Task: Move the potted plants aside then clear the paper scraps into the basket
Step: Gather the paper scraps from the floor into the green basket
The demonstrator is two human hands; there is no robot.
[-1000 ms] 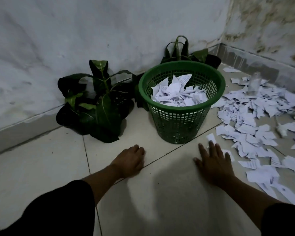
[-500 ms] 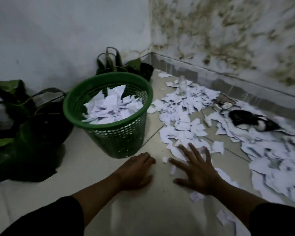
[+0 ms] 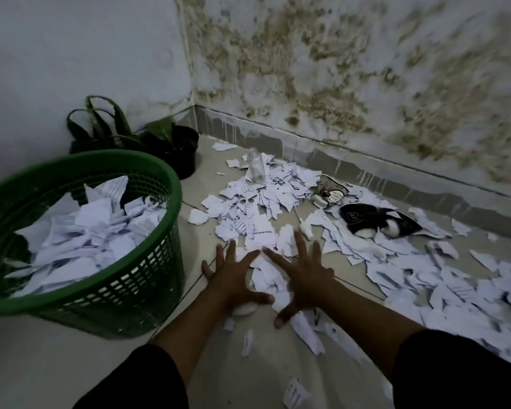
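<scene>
Both hands have come onto the scraps (image 3: pixel 257 202) since a second ago — left hand (image 3: pixel 233 278) and right hand (image 3: pixel 303 276) splayed flat, grasping nothing. Basket (image 3: pixel 148 290), lower left, half full. Plant (image 3: pixel 171 143) upper left — gathering begins.

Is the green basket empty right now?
No, the green basket already holds a heap of torn white paper scraps that comes up near its rim.

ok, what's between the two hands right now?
Head view: a small clump of paper scraps on the floor tile, with the left hand and right hand spread flat on either side, fingertips nearly meeting above it.
</scene>
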